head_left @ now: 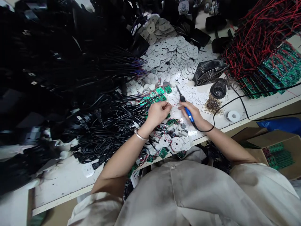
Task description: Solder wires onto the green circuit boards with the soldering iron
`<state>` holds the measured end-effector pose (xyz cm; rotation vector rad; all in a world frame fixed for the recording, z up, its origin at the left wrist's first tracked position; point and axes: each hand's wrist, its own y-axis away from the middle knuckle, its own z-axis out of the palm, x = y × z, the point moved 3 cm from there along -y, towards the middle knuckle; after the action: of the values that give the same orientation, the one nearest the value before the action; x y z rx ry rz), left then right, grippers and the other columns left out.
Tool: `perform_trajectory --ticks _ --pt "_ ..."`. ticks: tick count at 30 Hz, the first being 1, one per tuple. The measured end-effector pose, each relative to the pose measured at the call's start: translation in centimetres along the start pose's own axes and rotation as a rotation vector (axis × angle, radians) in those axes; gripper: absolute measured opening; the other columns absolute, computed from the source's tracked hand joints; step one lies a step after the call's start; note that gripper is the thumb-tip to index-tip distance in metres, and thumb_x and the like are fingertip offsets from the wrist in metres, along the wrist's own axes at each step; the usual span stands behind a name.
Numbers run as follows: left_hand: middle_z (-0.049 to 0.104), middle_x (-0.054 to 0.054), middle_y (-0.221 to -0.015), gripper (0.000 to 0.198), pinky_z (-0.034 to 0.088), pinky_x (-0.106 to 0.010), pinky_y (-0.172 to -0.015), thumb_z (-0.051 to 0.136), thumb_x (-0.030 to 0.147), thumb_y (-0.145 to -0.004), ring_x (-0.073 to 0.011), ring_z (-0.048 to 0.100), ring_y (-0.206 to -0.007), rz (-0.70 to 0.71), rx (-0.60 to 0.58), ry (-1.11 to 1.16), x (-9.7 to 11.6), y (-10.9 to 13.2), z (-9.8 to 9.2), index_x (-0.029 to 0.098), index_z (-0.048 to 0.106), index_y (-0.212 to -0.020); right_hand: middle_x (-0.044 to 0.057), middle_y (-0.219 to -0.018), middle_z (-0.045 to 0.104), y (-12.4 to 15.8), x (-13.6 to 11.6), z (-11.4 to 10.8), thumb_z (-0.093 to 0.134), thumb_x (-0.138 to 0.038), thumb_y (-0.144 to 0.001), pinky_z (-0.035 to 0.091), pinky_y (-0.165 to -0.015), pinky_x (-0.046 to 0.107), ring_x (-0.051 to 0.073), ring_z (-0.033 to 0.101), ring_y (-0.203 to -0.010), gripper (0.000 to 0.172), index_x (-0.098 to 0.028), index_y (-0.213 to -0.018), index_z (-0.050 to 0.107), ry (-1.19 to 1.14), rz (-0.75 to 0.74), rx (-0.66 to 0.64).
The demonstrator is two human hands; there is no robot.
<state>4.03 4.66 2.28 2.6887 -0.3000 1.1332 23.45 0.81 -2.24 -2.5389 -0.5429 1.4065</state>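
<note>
Head view showed the right hand (191,113) pinching a blue-handled soldering iron (188,112) like a pen, a steady grip that kept its tip pointing away, well forward of the fingers. The left hand (158,114) had its fingertips pressed together on something too small to tell, just beside green circuit boards (160,95) on the white surface (61,185), near black power cords (110,117)

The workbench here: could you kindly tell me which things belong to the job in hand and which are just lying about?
In use: right hand holding a blue-handled soldering iron; left hand over green circuit boards.
Lying about: black power cords, white perforated discs, bundled red wires, a caged fan.
</note>
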Motion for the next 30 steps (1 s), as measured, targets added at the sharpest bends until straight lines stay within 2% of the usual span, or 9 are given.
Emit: perform_trajectory --ticks 4,7,10,14,17,22,24,27,30 --pt "0.074 -0.005 -0.085 0.017 0.049 -0.029 -0.077 0.063 0.029 -0.086 -0.0177 0.064 -0.082 0.096 0.041 0.067 -0.3 0.2 0.8 0.019 0.077 -0.082 0.009 -0.121 0.067 -0.2 -1.0 -0.2 0.045 -0.039 -0.103 0.058 -0.099 0.039 0.019 0.072 -0.103 0.033 -0.027 -0.132 0.054 -0.086 0.028 0.055" --pt "0.075 -0.004 -0.080 0.021 0.047 -0.028 -0.068 0.062 0.031 -0.088 -0.0159 0.063 -0.070 0.060 -0.020 0.091 -0.4 0.9 1.7 0.018 0.078 -0.089 0.009 -0.122 0.066 0.3 -1.3 0.4 0.045 -0.040 -0.103 0.057 -0.100 0.041 0.021 0.069 -0.110 0.033 -0.027 -0.131 0.055 -0.068 0.039 0.055" --pt "0.073 -0.003 -0.072 0.024 0.044 -0.028 -0.062 0.058 0.032 -0.091 -0.0157 0.060 -0.062 0.032 -0.079 -0.036 0.0 1.5 1.8 0.020 0.079 -0.091 0.010 -0.119 0.065 1.3 -0.8 1.2 0.043 -0.037 -0.103 0.058 -0.097 0.040 0.022 0.068 -0.109 0.034 -0.027 -0.133 0.054 0.015 0.058 0.038" --pt "0.076 -0.005 -0.090 0.021 0.047 -0.033 -0.070 0.058 0.025 -0.088 -0.0218 0.067 -0.081 0.062 -0.091 -0.319 0.8 1.2 1.3 0.024 0.079 -0.087 0.010 -0.117 0.065 1.6 -0.5 1.6 0.041 -0.035 -0.103 0.057 -0.096 0.039 0.022 0.066 -0.109 0.034 -0.027 -0.134 0.054 0.097 -0.013 0.030" --pt "0.075 -0.006 -0.096 0.021 0.048 -0.035 -0.076 0.057 0.022 -0.087 -0.0227 0.068 -0.086 0.097 -0.095 -0.394 0.8 0.5 1.6 0.022 0.078 -0.082 0.010 -0.116 0.066 1.4 -0.9 1.0 0.041 -0.034 -0.104 0.058 -0.093 0.035 0.019 0.068 -0.106 0.034 -0.027 -0.136 0.051 0.079 -0.020 0.071" --pt "0.076 -0.004 -0.102 0.015 0.044 -0.040 -0.089 0.059 0.016 -0.084 -0.0225 0.069 -0.095 0.165 -0.050 -0.299 0.0 0.0 2.6 0.019 0.071 -0.075 0.009 -0.100 0.070 2.7 -2.6 -1.2 0.044 -0.043 -0.102 0.060 -0.082 0.038 0.022 0.070 -0.090 0.036 -0.024 -0.130 0.058 0.082 -0.071 0.201" --pt "0.077 -0.004 -0.101 0.015 0.042 -0.041 -0.090 0.058 0.015 -0.083 -0.0234 0.069 -0.097 0.178 -0.061 -0.298 -0.2 -0.1 2.8 0.019 0.068 -0.072 0.008 -0.089 0.070 3.8 -2.8 -1.8 0.045 -0.048 -0.101 0.060 -0.078 0.040 0.022 0.070 -0.082 0.037 -0.023 -0.122 0.063 0.053 0.014 0.296" --pt "0.078 -0.004 -0.099 0.015 0.040 -0.042 -0.090 0.058 0.015 -0.082 -0.0245 0.069 -0.097 0.167 -0.093 -0.318 -0.3 -0.4 2.8 0.019 0.065 -0.069 0.002 -0.067 0.066 5.5 -2.2 -1.7 0.050 -0.051 -0.098 0.060 -0.066 0.039 0.020 0.066 -0.061 0.033 -0.024 -0.104 0.068 -0.071 0.277 0.423" --pt "0.078 -0.004 -0.100 0.015 0.040 -0.042 -0.090 0.058 0.015 -0.081 -0.0247 0.069 -0.098 0.169 -0.102 -0.326 -0.3 -0.6 2.8 0.020 0.063 -0.068 -0.003 -0.052 0.059 6.4 -1.4 -0.8 0.056 -0.055 -0.093 0.056 -0.053 0.035 0.017 0.058 -0.044 0.032 -0.026 -0.090 0.069 -0.238 0.452 0.449"
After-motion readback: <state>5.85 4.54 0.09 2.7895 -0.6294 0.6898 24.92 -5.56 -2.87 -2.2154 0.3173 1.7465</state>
